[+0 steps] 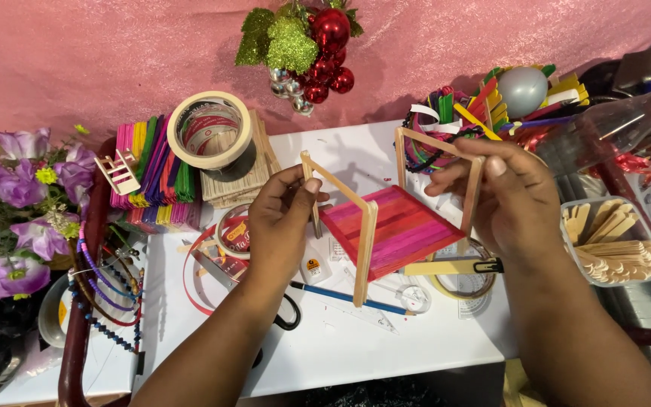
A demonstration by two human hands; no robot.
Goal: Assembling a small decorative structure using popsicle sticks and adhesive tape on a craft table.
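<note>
left hand (284, 218): pinches the left plain-wood upright of the stick frame (393, 226), thumb and fingers clenched on it near the top.
right hand (510, 200): fingers closed round the right rear upright, thumb on the stick, holding the frame up.
stick frame: small structure of craft sticks, pink and red slatted panel in the middle, plain wooden legs and top rails; held in the air between both hands, over the white table (325, 347), tilted a little.
handling: looks very light and stiff but fragile; glued joints likely to pop if squeezed or twisted. Best held at the uprights close to the joints, or under the panel edge, not by the thin top rails.
under it: glue bottle (312, 267), blue pencil (348, 295), scissors (289, 310), clear protractor, tape.
left side: masking tape roll (209, 130) on stacks of coloured sticks (156, 169), purple flowers (20, 211), beads.
right side: tub of plain sticks (615, 241).
back: red baubles (325, 53) on pink cloth.
</note>
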